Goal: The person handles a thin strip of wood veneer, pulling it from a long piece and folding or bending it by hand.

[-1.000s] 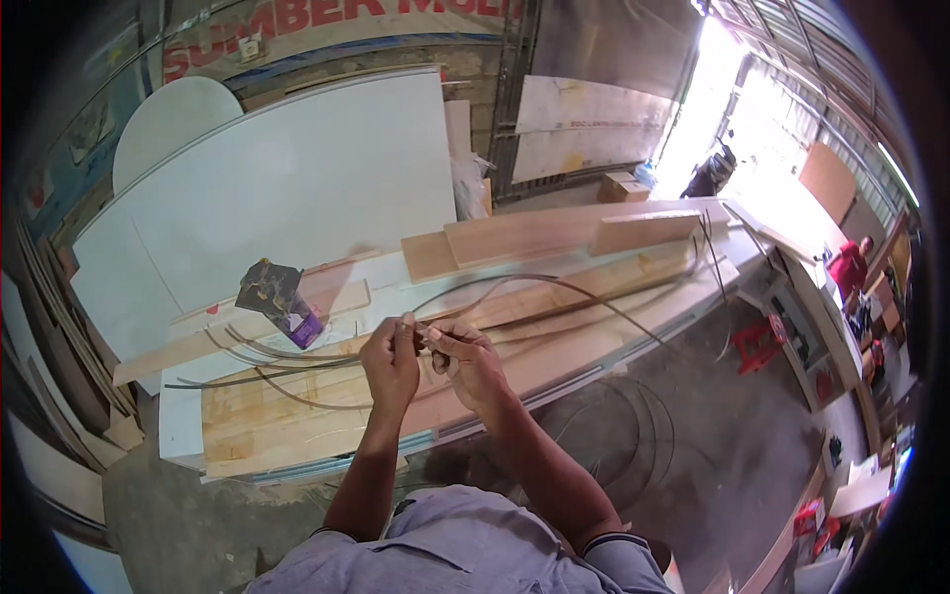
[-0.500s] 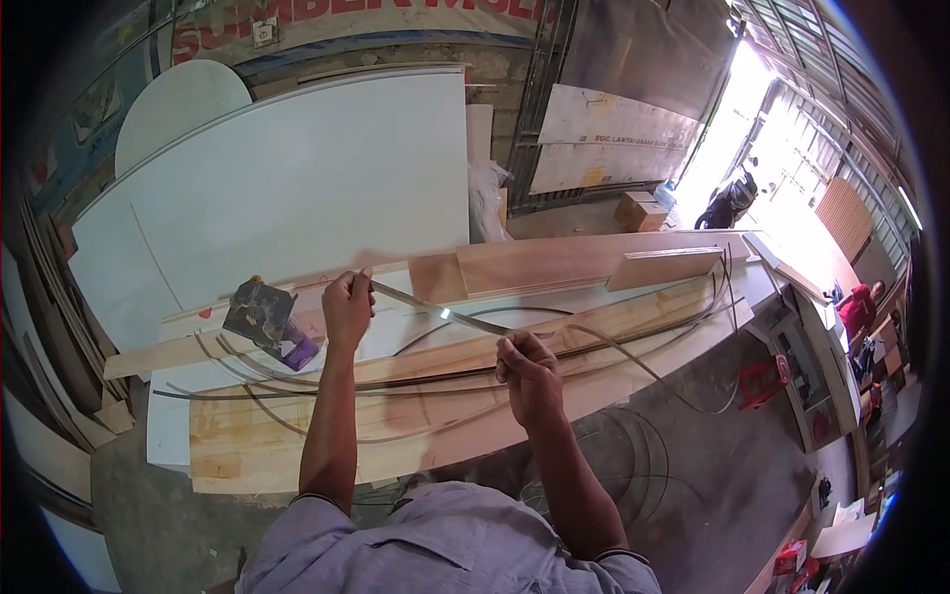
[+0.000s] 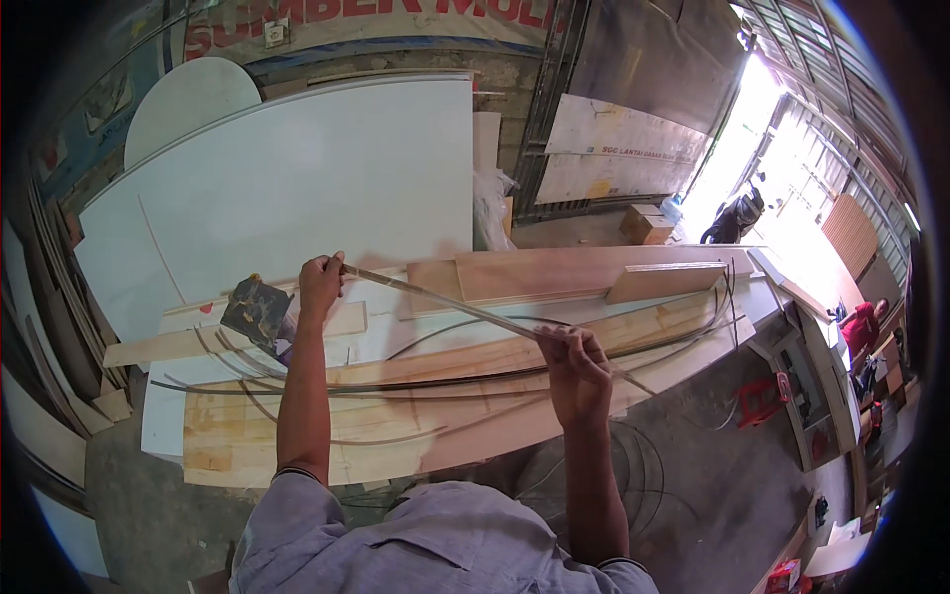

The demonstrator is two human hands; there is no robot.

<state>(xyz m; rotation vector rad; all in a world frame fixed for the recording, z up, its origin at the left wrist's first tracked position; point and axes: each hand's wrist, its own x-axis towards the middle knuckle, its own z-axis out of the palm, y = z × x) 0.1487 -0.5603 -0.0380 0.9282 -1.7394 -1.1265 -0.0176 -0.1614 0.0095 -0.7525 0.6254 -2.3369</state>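
A long, thin, brownish edging strip (image 3: pixel 435 297) is stretched between my hands above the workbench, slanting down to the right. My left hand (image 3: pixel 320 285) pinches its far left end. Farther right and nearer me, my right hand (image 3: pixel 576 371) is closed on the strip, whose tail runs on past it to the right. Beneath lie long pale wood boards (image 3: pixel 223 431) with several more thin strips (image 3: pixel 435 384) curving across them. Left of my left hand stands a dark, stained container (image 3: pixel 255 309) with a purple side, partly hidden by my forearm.
Behind the bench leans a large white panel (image 3: pixel 327 178). A plywood piece (image 3: pixel 663 282) rests on the bench's right part. Loops of strip (image 3: pixel 648 465) lie on the floor near a red plastic stool (image 3: pixel 762 398). A person in red (image 3: pixel 864 327) is at the far right.
My right hand has moved right along the strip and turned its fingers upward. My left hand has shifted slightly up and left. The span between my hands is longer.
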